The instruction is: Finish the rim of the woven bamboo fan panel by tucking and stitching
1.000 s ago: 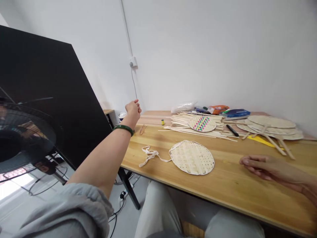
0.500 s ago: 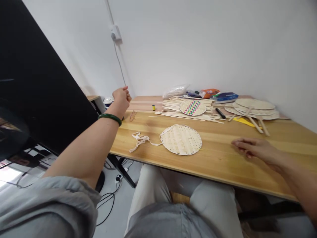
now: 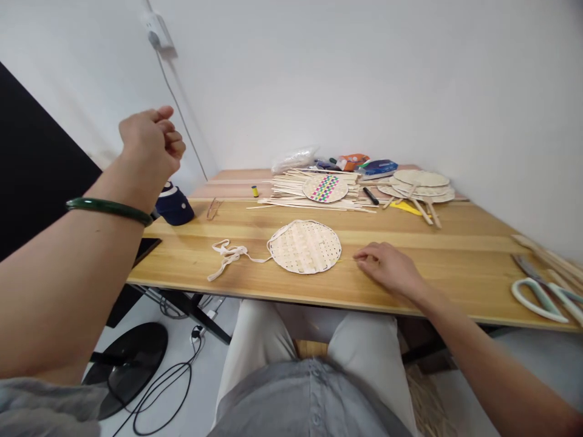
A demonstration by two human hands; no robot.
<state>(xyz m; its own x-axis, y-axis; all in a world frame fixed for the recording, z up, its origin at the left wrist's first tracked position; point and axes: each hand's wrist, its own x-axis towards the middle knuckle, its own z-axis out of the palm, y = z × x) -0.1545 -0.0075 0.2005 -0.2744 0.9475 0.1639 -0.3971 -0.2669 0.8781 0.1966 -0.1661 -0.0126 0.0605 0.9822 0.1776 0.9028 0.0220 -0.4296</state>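
Note:
On the table in front of me lies a round woven disc [image 3: 306, 246], pale, with cloth tape along its edge. The loose tape [image 3: 230, 254] trails left in a tangle. A short yellow strand shows at the disc's right edge. My left hand [image 3: 152, 138], with a green bangle above it, is raised high at the left, fingers closed. Anything in it is too small to make out. My right hand [image 3: 385, 264] hovers or rests just right of the disc, apart from it. Its fingers are curled together, and what they pinch, if anything, is hidden.
Thin pale strips [image 3: 291, 185] lie at the back beneath a coloured woven disc [image 3: 325, 188]. Also present are a yellow spool [image 3: 254, 192], black pen [image 3: 370, 195], stacked fans [image 3: 421, 182], scissors [image 3: 540, 297], glasses [image 3: 213, 209] and a dark blue container [image 3: 174, 205].
My left hand has risen and moved left. My right hand has come left, closer to the disc. The view has turned right, bringing the scissors into sight.

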